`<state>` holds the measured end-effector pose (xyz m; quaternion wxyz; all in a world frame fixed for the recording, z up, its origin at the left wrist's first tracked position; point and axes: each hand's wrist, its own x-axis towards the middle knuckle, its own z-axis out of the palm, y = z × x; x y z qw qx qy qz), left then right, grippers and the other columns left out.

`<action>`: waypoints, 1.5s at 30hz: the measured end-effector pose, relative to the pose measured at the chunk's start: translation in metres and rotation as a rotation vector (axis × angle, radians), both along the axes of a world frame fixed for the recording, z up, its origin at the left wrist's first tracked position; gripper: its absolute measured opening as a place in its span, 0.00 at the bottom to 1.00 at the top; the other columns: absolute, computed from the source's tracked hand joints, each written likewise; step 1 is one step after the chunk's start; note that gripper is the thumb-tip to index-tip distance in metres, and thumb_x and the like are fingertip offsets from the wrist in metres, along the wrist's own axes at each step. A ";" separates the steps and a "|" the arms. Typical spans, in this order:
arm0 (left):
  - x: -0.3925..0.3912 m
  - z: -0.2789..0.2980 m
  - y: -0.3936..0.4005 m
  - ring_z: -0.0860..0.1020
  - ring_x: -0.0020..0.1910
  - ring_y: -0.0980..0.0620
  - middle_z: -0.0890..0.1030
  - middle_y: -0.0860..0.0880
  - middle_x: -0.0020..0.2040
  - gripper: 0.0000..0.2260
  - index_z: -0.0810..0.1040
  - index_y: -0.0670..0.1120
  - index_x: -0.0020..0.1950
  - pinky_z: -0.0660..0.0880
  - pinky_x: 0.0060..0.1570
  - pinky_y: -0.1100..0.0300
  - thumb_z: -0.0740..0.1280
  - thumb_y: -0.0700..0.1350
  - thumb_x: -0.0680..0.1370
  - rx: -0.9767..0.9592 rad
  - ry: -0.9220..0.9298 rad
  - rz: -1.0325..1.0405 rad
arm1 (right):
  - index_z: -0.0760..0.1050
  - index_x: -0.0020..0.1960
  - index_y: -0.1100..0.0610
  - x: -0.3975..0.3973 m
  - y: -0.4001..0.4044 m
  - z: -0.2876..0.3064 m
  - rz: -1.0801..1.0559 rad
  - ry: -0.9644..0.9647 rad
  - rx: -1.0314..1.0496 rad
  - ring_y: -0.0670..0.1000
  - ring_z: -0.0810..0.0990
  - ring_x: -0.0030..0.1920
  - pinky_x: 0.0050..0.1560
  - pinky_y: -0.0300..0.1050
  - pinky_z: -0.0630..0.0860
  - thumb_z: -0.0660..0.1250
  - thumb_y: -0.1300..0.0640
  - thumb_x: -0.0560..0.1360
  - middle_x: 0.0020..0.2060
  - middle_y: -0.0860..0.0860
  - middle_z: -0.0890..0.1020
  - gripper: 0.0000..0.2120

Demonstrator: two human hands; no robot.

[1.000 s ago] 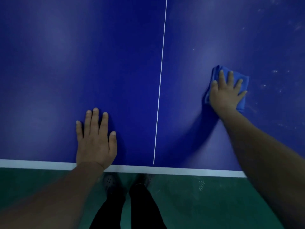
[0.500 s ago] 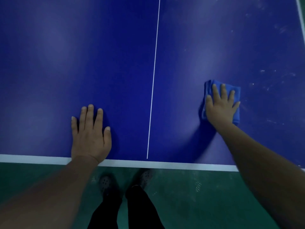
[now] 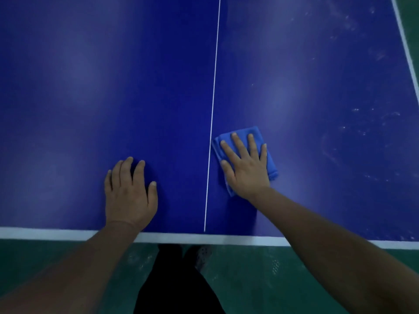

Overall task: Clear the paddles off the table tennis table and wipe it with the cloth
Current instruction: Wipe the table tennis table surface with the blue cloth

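Head view: 1 blue table (image 3: 90, 87) is seen. The folded cloth (image 3: 267, 155) is pressed flat under the right hand (image 3: 246, 168), fingers spread, just right of the centre line (image 3: 213, 109). The left hand (image 3: 129, 196) is laid flat, empty, near the white edge (image 3: 45, 233).

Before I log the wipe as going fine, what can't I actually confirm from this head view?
- Paddles: none in view; the table is cut off by the top and left edges.
- Cloth: mostly hidden under the right hand.
- Table under the left hand: covered by the palm.
- Pale marks at right: too small to tell dust from scratches.
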<state>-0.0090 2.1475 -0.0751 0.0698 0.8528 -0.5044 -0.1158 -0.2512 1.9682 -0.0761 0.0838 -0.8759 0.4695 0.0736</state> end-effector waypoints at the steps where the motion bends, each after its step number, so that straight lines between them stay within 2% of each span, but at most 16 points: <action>1: 0.004 0.001 -0.008 0.63 0.73 0.36 0.66 0.37 0.74 0.28 0.68 0.38 0.73 0.56 0.74 0.35 0.53 0.54 0.79 -0.025 0.006 -0.010 | 0.53 0.81 0.41 0.007 -0.009 0.000 -0.058 0.015 0.002 0.59 0.44 0.81 0.76 0.69 0.42 0.44 0.37 0.82 0.81 0.47 0.54 0.28; 4: 0.018 0.004 -0.055 0.63 0.74 0.39 0.67 0.38 0.75 0.27 0.68 0.39 0.74 0.54 0.76 0.38 0.52 0.53 0.80 -0.068 0.010 -0.044 | 0.49 0.81 0.40 0.035 -0.032 -0.003 -0.136 0.030 -0.003 0.60 0.43 0.80 0.76 0.69 0.39 0.42 0.37 0.82 0.82 0.46 0.51 0.28; 7: 0.034 0.002 -0.127 0.55 0.80 0.44 0.60 0.42 0.80 0.26 0.62 0.41 0.78 0.46 0.79 0.43 0.51 0.52 0.82 -0.112 0.037 -0.047 | 0.48 0.81 0.40 0.060 -0.058 -0.007 -0.153 0.017 -0.006 0.60 0.41 0.80 0.76 0.68 0.37 0.41 0.37 0.81 0.82 0.46 0.50 0.29; 11: 0.058 -0.003 -0.224 0.44 0.81 0.48 0.48 0.44 0.83 0.31 0.49 0.42 0.82 0.40 0.79 0.45 0.48 0.56 0.82 -0.075 0.032 -0.047 | 0.50 0.81 0.39 0.077 -0.103 -0.009 -0.140 -0.027 -0.023 0.59 0.42 0.81 0.77 0.67 0.37 0.42 0.37 0.81 0.82 0.46 0.51 0.28; 15: 0.072 -0.011 -0.275 0.39 0.81 0.47 0.43 0.44 0.82 0.32 0.44 0.43 0.82 0.39 0.78 0.42 0.43 0.58 0.82 -0.009 -0.016 -0.076 | 0.50 0.80 0.39 0.089 -0.173 -0.015 -0.191 -0.038 -0.041 0.59 0.44 0.81 0.76 0.67 0.39 0.42 0.36 0.81 0.81 0.46 0.53 0.29; 19: 0.073 -0.021 -0.281 0.40 0.81 0.47 0.46 0.45 0.82 0.32 0.47 0.46 0.82 0.39 0.78 0.41 0.38 0.60 0.81 -0.004 -0.051 -0.083 | 0.49 0.80 0.39 0.097 -0.276 -0.016 -0.293 -0.018 -0.056 0.60 0.45 0.80 0.76 0.69 0.43 0.42 0.37 0.80 0.81 0.46 0.51 0.29; 22: 0.073 -0.020 -0.282 0.39 0.81 0.47 0.45 0.45 0.82 0.31 0.46 0.47 0.82 0.40 0.78 0.40 0.39 0.59 0.81 0.015 -0.046 -0.089 | 0.46 0.81 0.38 0.097 -0.300 -0.014 -0.379 -0.019 -0.011 0.58 0.43 0.81 0.76 0.69 0.42 0.42 0.38 0.82 0.82 0.45 0.48 0.28; 24: 0.074 -0.018 -0.282 0.38 0.81 0.47 0.44 0.44 0.82 0.30 0.45 0.47 0.82 0.41 0.78 0.39 0.39 0.58 0.82 0.027 -0.036 -0.089 | 0.50 0.81 0.41 0.089 -0.262 -0.014 -0.404 -0.030 -0.082 0.60 0.47 0.80 0.76 0.70 0.46 0.42 0.39 0.81 0.81 0.47 0.52 0.28; 27: 0.073 -0.017 -0.281 0.40 0.81 0.46 0.47 0.44 0.82 0.29 0.45 0.46 0.80 0.43 0.78 0.38 0.39 0.58 0.82 0.021 -0.029 -0.083 | 0.58 0.80 0.43 0.076 -0.164 -0.012 -0.309 -0.064 -0.139 0.63 0.55 0.79 0.73 0.73 0.54 0.49 0.41 0.81 0.80 0.51 0.60 0.28; 30: 0.073 -0.018 -0.281 0.46 0.81 0.44 0.52 0.42 0.82 0.29 0.50 0.44 0.80 0.48 0.77 0.36 0.43 0.57 0.82 0.005 -0.002 -0.091 | 0.57 0.80 0.42 0.094 -0.136 -0.015 -0.189 -0.068 -0.098 0.63 0.53 0.80 0.73 0.73 0.52 0.50 0.40 0.82 0.80 0.50 0.60 0.26; 33: 0.073 -0.019 -0.280 0.50 0.81 0.44 0.56 0.42 0.81 0.29 0.55 0.43 0.79 0.50 0.76 0.36 0.45 0.56 0.82 -0.010 -0.022 -0.090 | 0.56 0.80 0.41 0.158 -0.179 -0.016 -0.009 -0.119 -0.071 0.62 0.49 0.80 0.74 0.72 0.49 0.46 0.39 0.83 0.80 0.49 0.58 0.25; 35: 0.073 -0.020 -0.280 0.52 0.81 0.43 0.58 0.41 0.81 0.29 0.57 0.43 0.79 0.51 0.76 0.36 0.46 0.56 0.82 -0.013 -0.037 -0.091 | 0.55 0.80 0.41 0.204 -0.237 -0.017 0.084 -0.147 -0.087 0.62 0.49 0.80 0.75 0.72 0.49 0.44 0.40 0.83 0.80 0.48 0.58 0.26; 37: 0.074 -0.020 -0.282 0.54 0.80 0.43 0.59 0.41 0.80 0.28 0.58 0.43 0.79 0.51 0.75 0.36 0.47 0.56 0.82 -0.005 -0.050 -0.093 | 0.52 0.80 0.40 0.242 -0.318 -0.014 0.047 -0.107 -0.104 0.62 0.47 0.80 0.75 0.72 0.46 0.43 0.40 0.82 0.81 0.48 0.55 0.26; 40: 0.074 -0.019 -0.283 0.54 0.80 0.43 0.58 0.42 0.80 0.28 0.58 0.43 0.79 0.50 0.75 0.37 0.47 0.56 0.82 -0.006 -0.054 -0.097 | 0.46 0.81 0.40 0.260 -0.416 -0.007 -0.199 -0.058 -0.037 0.61 0.42 0.80 0.75 0.71 0.40 0.44 0.41 0.84 0.82 0.47 0.48 0.26; 42: 0.074 -0.018 -0.284 0.54 0.80 0.43 0.59 0.41 0.80 0.28 0.59 0.43 0.79 0.50 0.75 0.37 0.48 0.55 0.82 -0.005 -0.043 -0.093 | 0.45 0.81 0.40 0.254 -0.423 -0.006 -0.265 -0.068 -0.016 0.62 0.41 0.80 0.75 0.71 0.40 0.43 0.41 0.84 0.82 0.47 0.46 0.26; 45: 0.074 -0.018 -0.284 0.55 0.80 0.42 0.60 0.40 0.80 0.29 0.61 0.41 0.78 0.51 0.75 0.35 0.50 0.54 0.81 -0.018 -0.032 -0.094 | 0.50 0.81 0.41 0.232 -0.340 -0.012 -0.057 -0.058 -0.117 0.64 0.46 0.80 0.74 0.73 0.46 0.42 0.41 0.82 0.82 0.50 0.52 0.27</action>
